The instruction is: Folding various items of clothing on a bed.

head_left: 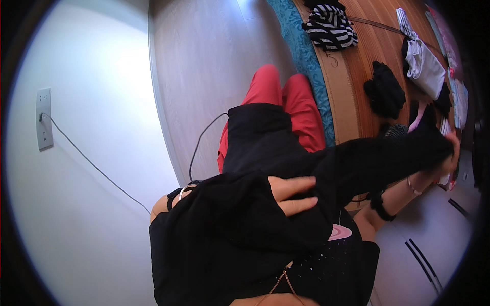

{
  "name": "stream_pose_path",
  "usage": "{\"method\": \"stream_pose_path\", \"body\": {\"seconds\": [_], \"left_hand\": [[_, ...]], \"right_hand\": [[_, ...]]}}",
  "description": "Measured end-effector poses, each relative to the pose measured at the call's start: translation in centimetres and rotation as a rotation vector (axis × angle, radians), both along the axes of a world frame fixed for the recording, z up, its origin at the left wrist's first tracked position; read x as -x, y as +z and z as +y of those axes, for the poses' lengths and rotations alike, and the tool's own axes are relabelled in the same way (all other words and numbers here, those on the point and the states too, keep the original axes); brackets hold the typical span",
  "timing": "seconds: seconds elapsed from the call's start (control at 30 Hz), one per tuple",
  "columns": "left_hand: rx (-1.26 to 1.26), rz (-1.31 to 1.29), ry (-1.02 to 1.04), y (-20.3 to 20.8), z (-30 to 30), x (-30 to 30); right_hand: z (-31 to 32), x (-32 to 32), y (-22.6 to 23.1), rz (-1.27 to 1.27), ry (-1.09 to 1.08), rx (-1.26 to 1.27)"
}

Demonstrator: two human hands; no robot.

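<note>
A black long-sleeved garment (286,137) spreads across my lap and chest, over the legs of my red trousers (264,86). Fabric covers most of my left arm. My left hand (293,194) comes out from under a fold, and its visible fingers lie stretched and apart on the cloth; its thumb side is partly hidden. One sleeve (377,158) is drawn out to the right, where my right hand (451,153) grips its far end. That hand is slightly blurred near the picture's rim. A black band (380,205) circles my right forearm.
Right of me is a wooden surface (352,76) with a blue patterned cloth edge (306,56). On it lie a black-and-white striped garment (331,28), a crumpled black garment (385,89) and a white one (423,69). A cable (94,166) runs from a wall socket (45,120) towards me.
</note>
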State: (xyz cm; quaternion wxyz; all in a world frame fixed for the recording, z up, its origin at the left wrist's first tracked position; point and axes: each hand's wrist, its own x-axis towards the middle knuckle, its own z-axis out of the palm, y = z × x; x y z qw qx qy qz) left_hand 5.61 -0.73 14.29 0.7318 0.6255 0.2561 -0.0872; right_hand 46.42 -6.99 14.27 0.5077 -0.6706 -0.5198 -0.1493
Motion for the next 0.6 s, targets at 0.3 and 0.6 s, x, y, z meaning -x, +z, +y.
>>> {"method": "stream_pose_path", "body": {"seconds": [0.3,0.6], "left_hand": [[-0.378,-0.949,-0.583,1.0,1.6,1.8],[-0.498,-0.890,-0.511,1.4,0.7,2.8]], "right_hand": [[19.5,6.4,-8.0,-0.370,0.313,0.471],[20.1,25.6,-19.2,-0.581,0.868,0.522]]}}
